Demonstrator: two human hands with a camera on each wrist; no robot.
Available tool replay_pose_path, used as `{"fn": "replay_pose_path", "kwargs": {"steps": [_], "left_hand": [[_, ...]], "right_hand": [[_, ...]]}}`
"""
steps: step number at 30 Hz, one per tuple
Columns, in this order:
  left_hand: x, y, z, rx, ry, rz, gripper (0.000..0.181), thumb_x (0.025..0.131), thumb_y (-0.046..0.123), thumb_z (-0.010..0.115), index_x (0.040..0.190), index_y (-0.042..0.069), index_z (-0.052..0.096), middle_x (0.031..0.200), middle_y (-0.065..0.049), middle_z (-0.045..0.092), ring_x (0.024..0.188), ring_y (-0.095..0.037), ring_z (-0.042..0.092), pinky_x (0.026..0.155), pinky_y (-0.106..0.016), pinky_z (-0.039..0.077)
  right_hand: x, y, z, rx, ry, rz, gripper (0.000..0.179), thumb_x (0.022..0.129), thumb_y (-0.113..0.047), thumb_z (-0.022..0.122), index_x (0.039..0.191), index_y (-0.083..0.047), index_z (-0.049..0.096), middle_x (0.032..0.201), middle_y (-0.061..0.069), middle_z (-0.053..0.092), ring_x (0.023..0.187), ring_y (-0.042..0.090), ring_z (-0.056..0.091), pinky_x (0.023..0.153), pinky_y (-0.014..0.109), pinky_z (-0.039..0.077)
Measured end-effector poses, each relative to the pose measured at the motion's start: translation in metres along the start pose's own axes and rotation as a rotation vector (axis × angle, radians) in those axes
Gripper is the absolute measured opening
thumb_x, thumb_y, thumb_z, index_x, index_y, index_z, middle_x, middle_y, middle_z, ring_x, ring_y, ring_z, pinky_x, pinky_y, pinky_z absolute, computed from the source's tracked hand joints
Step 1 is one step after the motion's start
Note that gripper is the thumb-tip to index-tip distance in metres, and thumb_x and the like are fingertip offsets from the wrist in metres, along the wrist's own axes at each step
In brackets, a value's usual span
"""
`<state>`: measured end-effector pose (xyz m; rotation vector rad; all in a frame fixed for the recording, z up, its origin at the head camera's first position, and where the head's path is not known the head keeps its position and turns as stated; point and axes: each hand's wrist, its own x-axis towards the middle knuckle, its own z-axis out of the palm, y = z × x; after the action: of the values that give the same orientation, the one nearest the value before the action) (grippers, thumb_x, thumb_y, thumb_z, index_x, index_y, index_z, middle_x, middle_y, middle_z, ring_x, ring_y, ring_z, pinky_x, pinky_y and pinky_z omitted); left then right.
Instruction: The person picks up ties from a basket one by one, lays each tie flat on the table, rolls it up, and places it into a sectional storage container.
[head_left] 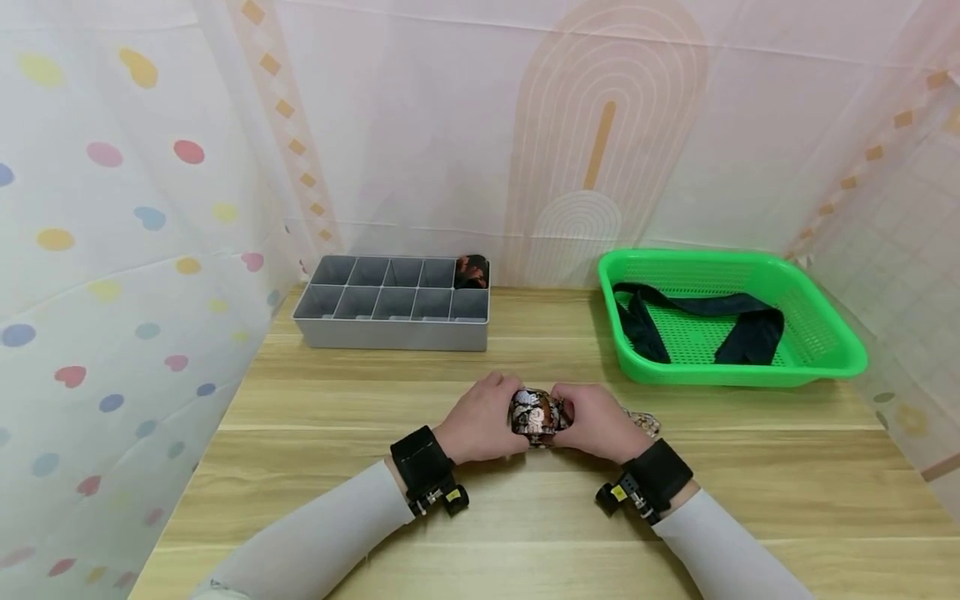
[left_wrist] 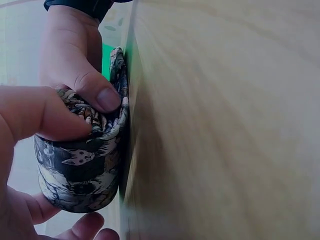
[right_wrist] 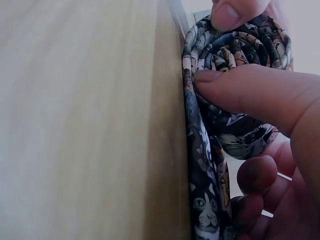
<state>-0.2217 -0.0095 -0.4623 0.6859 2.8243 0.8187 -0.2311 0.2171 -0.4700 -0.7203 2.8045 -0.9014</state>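
A necktie [head_left: 535, 415] with a cat print is wound into a thick roll on the table, with a flat tail [head_left: 645, 422] running out to the right past the right hand. My left hand [head_left: 482, 422] grips the roll from its left side, thumb on the coiled edge. From the other side my right hand [head_left: 597, 422] holds the same roll. In the right wrist view the spiral layers of the necktie [right_wrist: 245, 42] show between the two thumbs, and its unrolled part [right_wrist: 202, 200] lies flat along the wood.
Behind the left hand stands a grey divided box [head_left: 393, 335]; its back right compartment holds a dark rolled cloth with orange-red patches [head_left: 472, 272]. A green basket [head_left: 750, 377] at the back right contains a dark necktie [head_left: 701, 305]. Curtains [head_left: 420, 125] close off the table's back.
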Motion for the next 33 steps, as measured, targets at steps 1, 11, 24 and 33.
{"fn": "replay_pose_path", "kwargs": {"steps": [1, 11, 24, 33], "left_hand": [[0.000, 0.000, 0.000, -0.008, -0.002, 0.000, 0.063, 0.074, 0.031, 0.088, 0.129, 0.010, 0.063, 0.117, -0.007, 0.061, 0.102, -0.021, 0.060, 0.091, -0.039, 0.054], [-0.003, -0.001, 0.000, -0.023, 0.031, 0.018, 0.041, 0.073, 0.028, 0.090, 0.106, 0.015, 0.070, 0.103, -0.004, 0.062, 0.090, -0.016, 0.057, 0.079, -0.035, 0.052], [0.000, 0.000, 0.000, 0.007, 0.031, -0.015, 0.046, 0.070, 0.037, 0.087, 0.108, 0.018, 0.069, 0.102, -0.001, 0.058, 0.089, -0.014, 0.054, 0.077, -0.031, 0.051], [0.000, 0.000, 0.002, -0.036, 0.001, 0.005, 0.063, 0.072, 0.034, 0.089, 0.124, 0.012, 0.063, 0.111, -0.007, 0.058, 0.093, -0.018, 0.058, 0.082, -0.035, 0.055]], "right_hand": [[0.000, 0.000, 0.000, 0.003, -0.002, -0.003, 0.036, 0.069, -0.014, 0.091, 0.091, -0.022, 0.064, 0.066, -0.008, 0.046, 0.060, 0.008, 0.042, 0.057, 0.024, 0.034], [-0.004, -0.005, 0.003, 0.067, 0.046, -0.095, 0.058, 0.074, -0.025, 0.091, 0.126, -0.020, 0.065, 0.093, -0.007, 0.068, 0.081, 0.006, 0.062, 0.075, 0.026, 0.053], [-0.002, -0.003, -0.003, 0.035, 0.066, -0.046, 0.043, 0.066, -0.016, 0.087, 0.103, -0.026, 0.068, 0.076, -0.003, 0.055, 0.068, 0.011, 0.049, 0.060, 0.026, 0.040], [0.000, 0.004, -0.007, 0.008, 0.013, -0.050, 0.037, 0.066, -0.017, 0.092, 0.092, -0.024, 0.066, 0.075, -0.006, 0.056, 0.071, 0.010, 0.050, 0.063, 0.026, 0.042]]}}
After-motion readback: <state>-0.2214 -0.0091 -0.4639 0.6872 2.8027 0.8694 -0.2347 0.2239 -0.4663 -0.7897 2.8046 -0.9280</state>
